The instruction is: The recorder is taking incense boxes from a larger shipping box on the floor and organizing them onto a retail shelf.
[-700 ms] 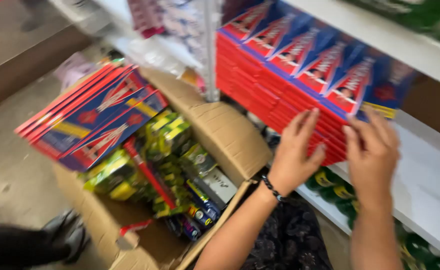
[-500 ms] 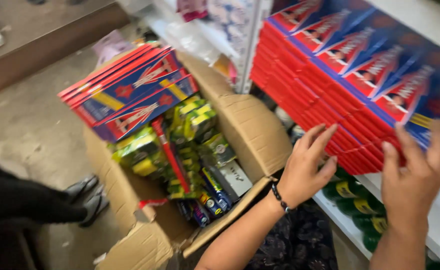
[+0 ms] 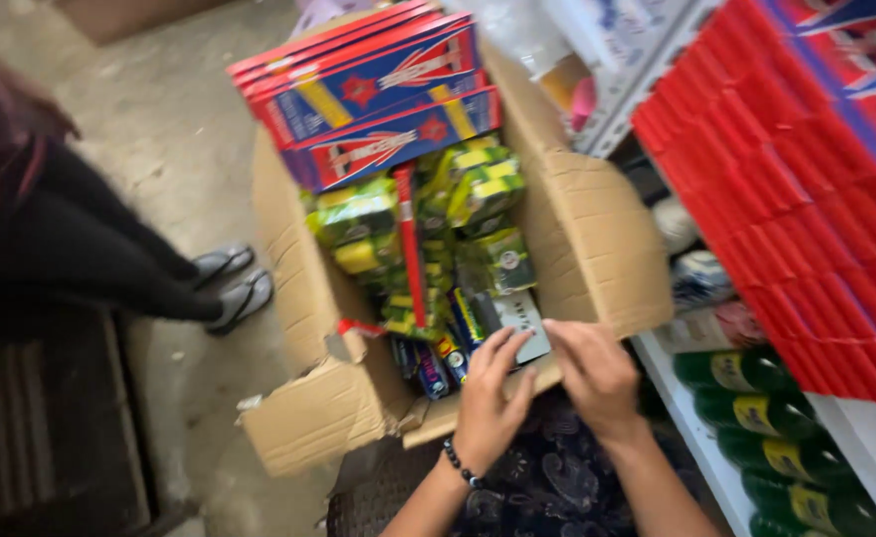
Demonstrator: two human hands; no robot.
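An open cardboard box (image 3: 597, 239) stands on the floor, filled with red-and-blue flat boxes (image 3: 378, 89), green-and-yellow packets (image 3: 468, 184) and small dark packs (image 3: 438, 358). My left hand (image 3: 492, 403), with a bead bracelet on its wrist, rests at the box's near edge, fingers on a grey flat pack (image 3: 522, 323). My right hand (image 3: 592, 373) lies beside it on the same near edge, fingers spread toward that pack. Neither hand clearly grips anything.
To the right, a white shelf (image 3: 691, 428) bears a tall stack of red-and-blue boxes (image 3: 806, 209) above and green rolls (image 3: 746, 383) below. Another person's legs in sandals (image 3: 229, 283) stand left of the box on the concrete floor.
Both hands have left the red stack on the shelf and come down to the near edge of the cardboard box. The view has swung down and left over the box.
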